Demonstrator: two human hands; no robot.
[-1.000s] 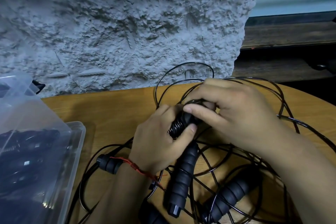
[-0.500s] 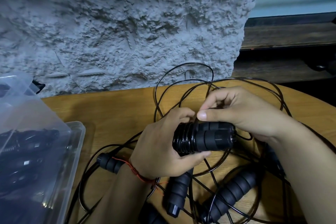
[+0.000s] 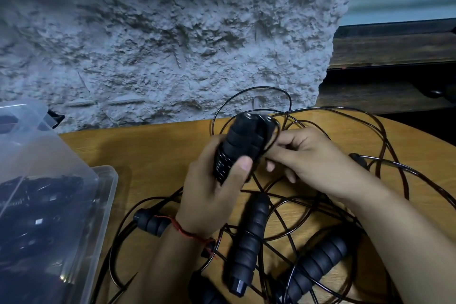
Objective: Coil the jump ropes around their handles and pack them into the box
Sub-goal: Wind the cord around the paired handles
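Left hand (image 3: 214, 195) grips coiled handle pair (image 3: 243, 140), raised above table (image 3: 153, 155); right hand (image 3: 311, 158) pinches rope tail (image 3: 277, 131) beside it. Risks: tail slipping, coils springing loose; loose ropes (image 3: 249, 237) beneath snagging. Box (image 3: 108, 195) at left.

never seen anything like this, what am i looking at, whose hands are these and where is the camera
There is no machine here. These are a person's two bare hands, filmed by one camera worn on the head and looking down. The left hand grips black handles with cord wound round them. The right hand pinches that cord beside them. More loose cord and a spare handle lie on the wooden table. At the left stands a clear plastic box with dark ropes inside.
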